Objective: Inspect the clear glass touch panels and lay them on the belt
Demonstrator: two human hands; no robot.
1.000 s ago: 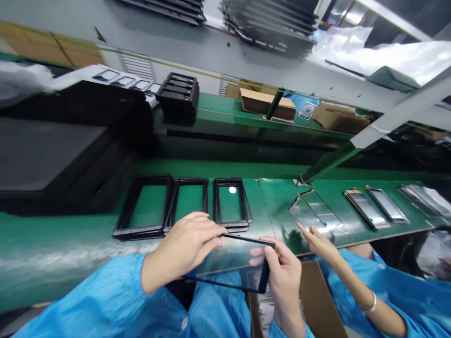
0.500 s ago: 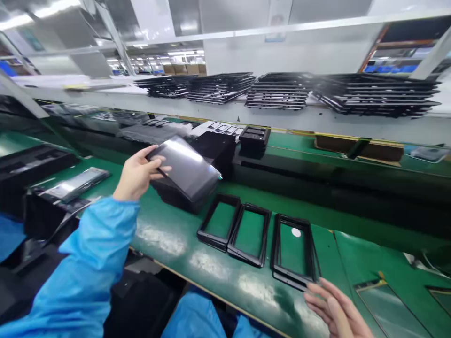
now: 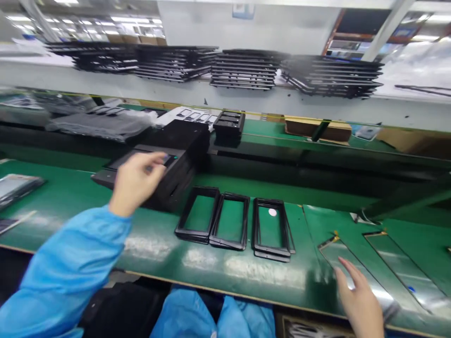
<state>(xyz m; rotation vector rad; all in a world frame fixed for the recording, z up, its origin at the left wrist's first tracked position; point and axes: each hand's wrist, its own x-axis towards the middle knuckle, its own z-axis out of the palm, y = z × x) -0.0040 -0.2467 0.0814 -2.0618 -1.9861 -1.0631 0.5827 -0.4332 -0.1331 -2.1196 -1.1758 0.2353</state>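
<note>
My left hand [image 3: 139, 183] is over the near end of a black foam tray stack [image 3: 178, 180], its fingers bent and a gap showing between thumb and forefinger. Under it, a dark screen panel with a small green tab [image 3: 172, 158] lies on the top tray, partly hidden by the hand. Motion blurs the fingertips. My right hand [image 3: 362, 300] hovers at a clear glass panel [image 3: 355, 263] with a thin dark border and an orange connector; its fingers are apart. Whether they touch the glass, I cannot tell.
Stacked black rectangular frames [image 3: 230, 220] lie mid-bench. Another glass panel [image 3: 401, 263] with a blue dot is at the right. Wrapped panels [image 3: 17, 188] lie at the left. Several piles of black frames [image 3: 246, 68] line the shelf above, and a small black tray [image 3: 229, 124] stands behind.
My left hand has lowered the dark screen panel onto the black tray stack and let it go. My right hand has moved from beside the black frames to the glass panel. The view has shifted right.
</note>
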